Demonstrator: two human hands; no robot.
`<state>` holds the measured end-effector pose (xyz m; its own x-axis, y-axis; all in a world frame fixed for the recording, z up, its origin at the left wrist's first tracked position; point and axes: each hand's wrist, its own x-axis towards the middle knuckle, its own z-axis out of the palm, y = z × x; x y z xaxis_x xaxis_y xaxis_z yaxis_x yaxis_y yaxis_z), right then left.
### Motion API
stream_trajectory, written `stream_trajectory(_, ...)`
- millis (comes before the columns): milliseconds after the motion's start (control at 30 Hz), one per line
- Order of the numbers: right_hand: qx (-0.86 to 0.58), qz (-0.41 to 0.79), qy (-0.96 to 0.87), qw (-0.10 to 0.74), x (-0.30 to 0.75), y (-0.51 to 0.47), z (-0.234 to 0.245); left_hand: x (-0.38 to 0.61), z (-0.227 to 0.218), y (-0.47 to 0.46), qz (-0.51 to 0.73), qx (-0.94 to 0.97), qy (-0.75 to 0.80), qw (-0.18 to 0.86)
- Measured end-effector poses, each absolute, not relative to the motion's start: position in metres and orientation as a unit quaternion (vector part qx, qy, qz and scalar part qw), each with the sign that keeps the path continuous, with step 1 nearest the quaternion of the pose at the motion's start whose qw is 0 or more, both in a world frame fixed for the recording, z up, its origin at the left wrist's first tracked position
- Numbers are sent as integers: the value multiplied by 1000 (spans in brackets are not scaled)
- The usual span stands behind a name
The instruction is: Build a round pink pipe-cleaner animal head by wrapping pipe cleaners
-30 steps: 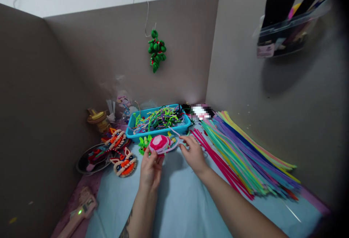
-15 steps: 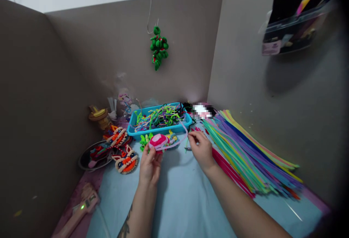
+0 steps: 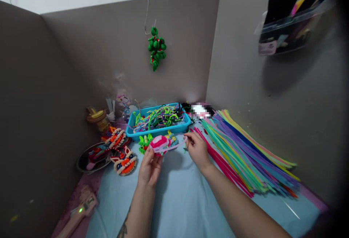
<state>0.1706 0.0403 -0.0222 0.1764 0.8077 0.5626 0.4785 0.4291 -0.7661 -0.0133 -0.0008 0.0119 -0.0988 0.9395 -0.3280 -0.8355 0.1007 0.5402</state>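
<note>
Between the fingers and thumb of my left hand (image 3: 149,167) is a rounded pink piece (image 3: 160,142) wound from fuzzy pipe cleaners, deep pink with a paler band. From its lower edge a pale lilac pipe cleaner (image 3: 174,146) runs rightward. My right hand (image 3: 198,149) pinches the far end of that strand, its fingers closed. Both hands are raised above the blue cloth (image 3: 177,201). Partly hidden behind the pink piece are a green fuzzy figure (image 3: 144,143) and a yellow and blue one (image 3: 172,138).
A blue tray (image 3: 152,133) of pipe-cleaner offcuts stands behind. Long coloured pipe cleaners (image 3: 245,150) lie right. Left are an orange and cream figure (image 3: 125,162), a dark bowl (image 3: 81,161) and a pink glue gun (image 3: 81,212). A green ornament (image 3: 156,48) hangs at the back panel.
The lilac strand, looped upward before, now stretches nearly straight between my hands. My right hand has shifted slightly left, while my left hand keeps the pink piece. The view has moved a little.
</note>
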Motion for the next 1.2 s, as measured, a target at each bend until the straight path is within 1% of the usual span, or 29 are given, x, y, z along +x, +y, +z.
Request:
stream_trajectory(100, -507, 170, -589, 606, 173, 36, -18, -15, 9, 2, 670, 83, 341, 655)
stream_trajectory(233, -456, 276, -542, 650, 166, 29, -15, -17, 3, 6, 681, 67, 368, 630)
stream_trajectory(367, -408, 363, -509, 665, 156, 24, -13, -17, -2, 9, 673, 65, 389, 626)
stream_trajectory(600, -368, 408, -474, 689, 154, 25, -14, -14, -5, 7, 682, 112, 409, 596)
stream_trajectory(800, -346, 481, -448, 670, 147, 25, -16, -13, -5, 6, 671, 136, 369, 629)
stream_trajectory(967, -343, 573, -344, 661, 143, 26, -15, -13, -8, 5, 662, 157, 341, 649)
stream_trajectory(1100, -337, 652, -300, 610, 140, 25, -15, -11, -7, 3, 651, 154, 332, 665)
stream_trajectory(1200, -355, 652, -340, 577, 137, 22, -17, -9, -5, 2, 643, 164, 319, 676)
